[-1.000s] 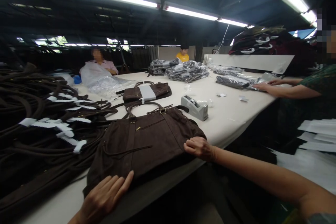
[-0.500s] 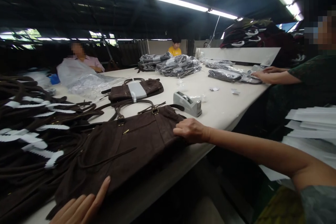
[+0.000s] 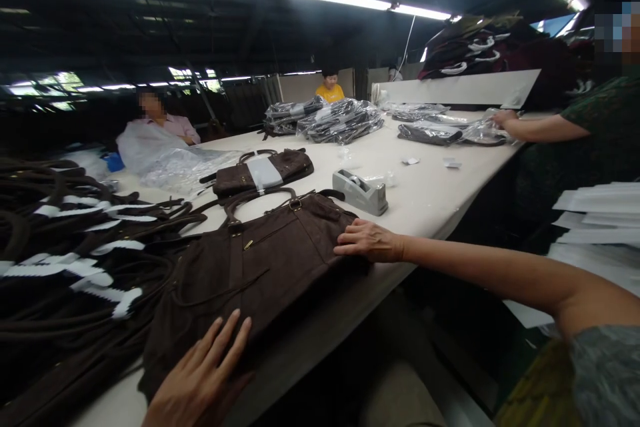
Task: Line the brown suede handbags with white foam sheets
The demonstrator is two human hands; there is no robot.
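A dark brown handbag [image 3: 280, 260] lies on its side at the near edge of the white table, its handles toward the far side and a small zip pull on its face. My left hand [image 3: 200, 367] rests on the bag's near left part, fingers stretched out and spread. At the bag's right end, my right hand [image 3: 367, 240] has its fingers bent over the corner and grips it; the thumb is hidden. Just beyond lies a second brown handbag [image 3: 293, 167] with a pale wrap [image 3: 265, 174] around its middle. A grey tape dispenser [image 3: 360, 192] stands right of it.
Brown bags with white paper-wrapped handles [image 3: 75, 267] are heaped at left. Plastic-wrapped bags [image 3: 340, 121] lie farther back on the table [image 3: 425, 197]. One person [image 3: 163, 121] sits behind clear plastic; another's arm [image 3: 545, 127] reaches in at right. White sheets [image 3: 600, 220] are stacked at lower right.
My left hand has slid farther onto the bag and its fingers have spread. My right hand's fingers have loosened a little on the corner. The view has shifted slightly; the co-worker's hands at right have moved.
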